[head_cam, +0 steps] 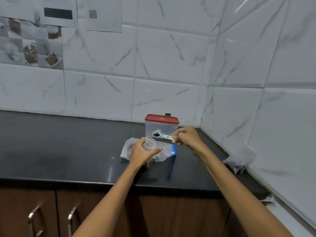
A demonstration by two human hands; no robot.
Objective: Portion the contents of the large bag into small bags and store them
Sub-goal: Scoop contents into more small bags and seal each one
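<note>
My left hand (142,151) holds a small clear bag (149,142) upright, its mouth facing up. My right hand (186,135) pinches the handle of a pale measuring spoon (162,134), whose bowl carries a dark scoop just above and beyond the small bag. Under both hands the large clear bag (166,151) with a blue strip lies flat on the black counter (68,151). A clear container with a red lid (161,119) stands shut behind them, by the wall.
Another filled clear bag (239,159) leans against the tiled right wall in the corner. Brown cupboard doors with metal handles (34,218) run below the counter edge. Printed sheets hang on the back wall at top left.
</note>
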